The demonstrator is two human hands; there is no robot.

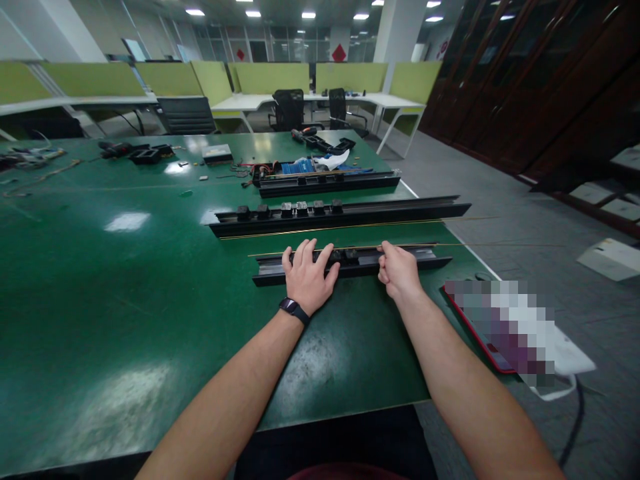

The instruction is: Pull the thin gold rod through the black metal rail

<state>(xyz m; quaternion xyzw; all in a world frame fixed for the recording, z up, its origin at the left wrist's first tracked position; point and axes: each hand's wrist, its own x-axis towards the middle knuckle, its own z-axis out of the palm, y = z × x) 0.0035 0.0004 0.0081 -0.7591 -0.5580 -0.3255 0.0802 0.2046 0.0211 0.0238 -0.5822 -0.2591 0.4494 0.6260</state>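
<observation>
A black metal channel rail lies crosswise on the green table near me, with small black blocks seated in its groove. My left hand rests over the rail's left part, fingers spread, just left of those blocks. Along the rail's far edge runs a thin copper-coloured rod or wire, reaching past the right end. My right hand is closed in a pinch at the rail's right part, with its fingertips at the thin rod. The pinched fingers hide exactly what is between them.
Beyond lies a longer black rail with several black blocks, then a shorter rail beside blue parts. A red-edged tablet-like object sits at the table's right edge. Tools and a white box lie farther back.
</observation>
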